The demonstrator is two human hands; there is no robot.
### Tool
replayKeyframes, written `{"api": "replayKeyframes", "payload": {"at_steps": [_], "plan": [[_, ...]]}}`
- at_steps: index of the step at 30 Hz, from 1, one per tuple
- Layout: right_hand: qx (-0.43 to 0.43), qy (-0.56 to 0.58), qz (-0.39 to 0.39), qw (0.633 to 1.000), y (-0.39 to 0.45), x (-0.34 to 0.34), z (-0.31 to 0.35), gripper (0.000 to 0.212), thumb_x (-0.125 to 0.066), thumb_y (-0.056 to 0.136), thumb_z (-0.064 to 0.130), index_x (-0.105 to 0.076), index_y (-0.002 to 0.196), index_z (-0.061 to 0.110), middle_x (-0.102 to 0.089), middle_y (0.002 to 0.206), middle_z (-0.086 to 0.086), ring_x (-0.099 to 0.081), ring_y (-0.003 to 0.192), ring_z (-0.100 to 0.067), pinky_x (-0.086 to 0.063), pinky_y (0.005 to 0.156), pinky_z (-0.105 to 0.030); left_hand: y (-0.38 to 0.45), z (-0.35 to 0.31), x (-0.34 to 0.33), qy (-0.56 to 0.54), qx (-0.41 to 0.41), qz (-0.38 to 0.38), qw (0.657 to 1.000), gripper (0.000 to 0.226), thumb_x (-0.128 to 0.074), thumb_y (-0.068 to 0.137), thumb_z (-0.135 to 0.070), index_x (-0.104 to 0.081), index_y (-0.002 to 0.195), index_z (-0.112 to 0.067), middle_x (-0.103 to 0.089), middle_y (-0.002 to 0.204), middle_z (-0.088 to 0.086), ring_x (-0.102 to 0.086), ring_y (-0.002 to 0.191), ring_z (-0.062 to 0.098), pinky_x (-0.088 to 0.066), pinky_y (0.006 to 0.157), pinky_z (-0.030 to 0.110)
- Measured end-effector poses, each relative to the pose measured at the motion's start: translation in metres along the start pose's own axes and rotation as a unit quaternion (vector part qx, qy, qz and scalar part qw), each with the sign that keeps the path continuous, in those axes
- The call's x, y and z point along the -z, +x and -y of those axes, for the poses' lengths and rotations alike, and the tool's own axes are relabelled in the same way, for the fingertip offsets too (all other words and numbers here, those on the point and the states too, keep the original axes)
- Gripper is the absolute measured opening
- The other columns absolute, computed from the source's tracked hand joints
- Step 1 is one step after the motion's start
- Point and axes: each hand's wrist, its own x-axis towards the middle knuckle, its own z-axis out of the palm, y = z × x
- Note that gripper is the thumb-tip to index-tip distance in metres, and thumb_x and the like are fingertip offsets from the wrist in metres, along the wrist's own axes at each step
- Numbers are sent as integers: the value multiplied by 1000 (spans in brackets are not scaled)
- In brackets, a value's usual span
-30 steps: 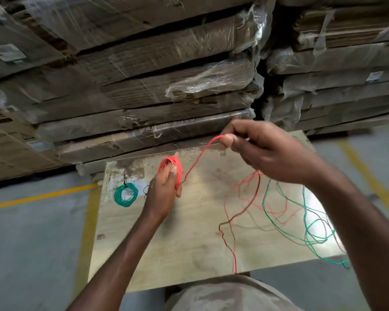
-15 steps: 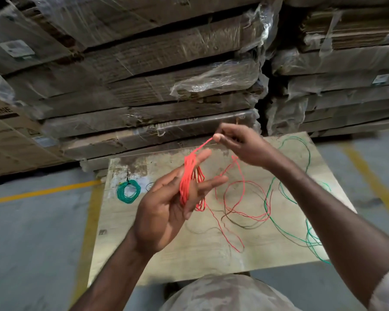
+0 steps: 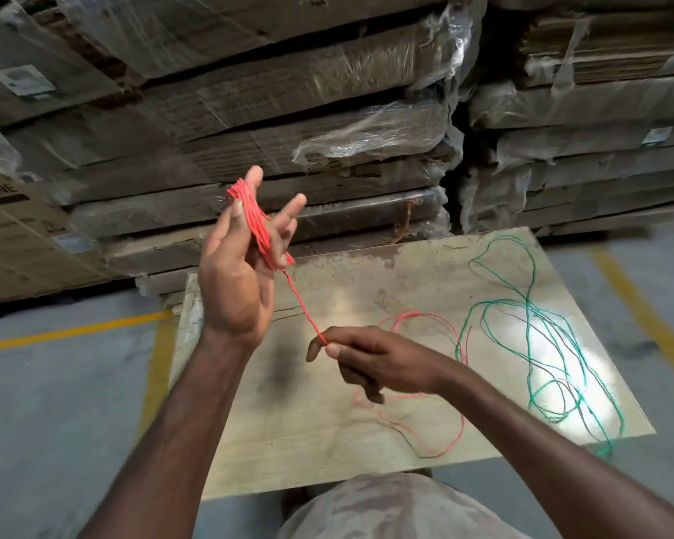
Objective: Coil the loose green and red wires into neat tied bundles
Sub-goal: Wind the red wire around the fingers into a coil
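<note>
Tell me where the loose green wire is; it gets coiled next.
In the head view, the green wire lies sprawled on the right side of the board, right of the loose red wire, untouched by either hand.

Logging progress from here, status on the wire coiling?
Left hand raised, red coil wound round its fingers. Right hand pinches the red wire taut. Green wire loose on the board.
</note>
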Motion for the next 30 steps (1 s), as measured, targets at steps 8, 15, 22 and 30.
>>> {"api": "replayKeyframes", "payload": {"at_steps": [8,15,22,30], "plan": [[13,-122,-26,992,-49,32,50,27,-54,112,27,-74,115,10,-39,67,12,-37,52,-2,-33,53,-15,4,68,54,508,14,86,857,51,-33,113,-45,-60,150,-21,-75,97,10,-72,105,41,-57,87,51],[81,-188,-261,943,-44,101,50,27,-54,113,31,-71,98,15,-43,64,18,-33,53,-1,-28,51,-14,-62,86,36,373,178,220,884,36,-38,115,-39,-71,125,-26,-43,56,6,-79,110,13,-50,79,26],[75,-187,-305,931,-1,120,27,25,-56,112,28,-64,95,11,-43,65,17,-37,52,0,-29,50,-13,-80,68,16,177,216,234,931,43,-36,114,-31,-62,141,-12,-38,50,13,-75,122,36,-37,116,54],[38,-108,-223,968,19,74,-7,23,-51,114,14,-59,94,10,-44,57,20,-40,48,3,-31,48,-10,-76,32,5,-69,195,169,964,52,-30,112,-19,-56,154,-4,-40,51,10,-68,124,53,-52,114,50]]}}
